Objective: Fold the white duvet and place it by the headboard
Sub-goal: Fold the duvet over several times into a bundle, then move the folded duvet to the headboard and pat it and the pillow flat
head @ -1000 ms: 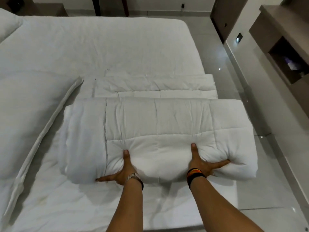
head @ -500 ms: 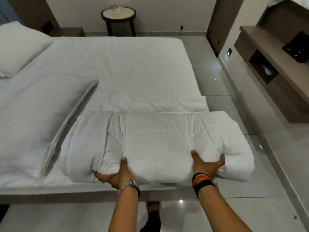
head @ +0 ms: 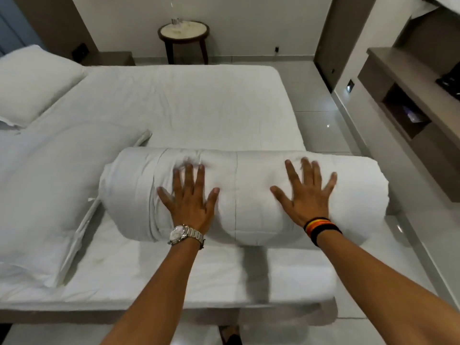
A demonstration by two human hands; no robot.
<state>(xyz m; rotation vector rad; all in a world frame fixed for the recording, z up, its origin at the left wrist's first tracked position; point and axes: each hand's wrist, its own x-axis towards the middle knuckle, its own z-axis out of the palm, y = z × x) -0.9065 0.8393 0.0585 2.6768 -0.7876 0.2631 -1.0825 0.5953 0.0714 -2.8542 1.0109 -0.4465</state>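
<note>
The duvet (head: pixel 244 195) lies as a thick, rounded bundle across the bed (head: pixel 189 108), close to its near edge, with its right end reaching past the bed's right edge. Both hands rest flat on top of it: the left hand (head: pixel 190 205) left of the middle seam, the right hand (head: pixel 307 197) to the right of it, fingers spread wide and gripping nothing. The fingertips are blurred, so whether they press down or only touch is hard to say.

The bundle looks soft, puffy and light for its bulk, likely to spring open or sag at the ends if let go. A safe hold would be from underneath, one hand near each end, arms hugging the roll so the layers stay together; pinching the top layer alone would probably unroll it.

A large pillow (head: pixel 49 190) lies just beside its left end, along the bed's left side, and a second pillow (head: pixel 32 80) sits at the far left corner. Beyond the bed's far edge stands a small round table (head: pixel 183 33); a shelf unit (head: pixel 410 100) runs along the right wall.
</note>
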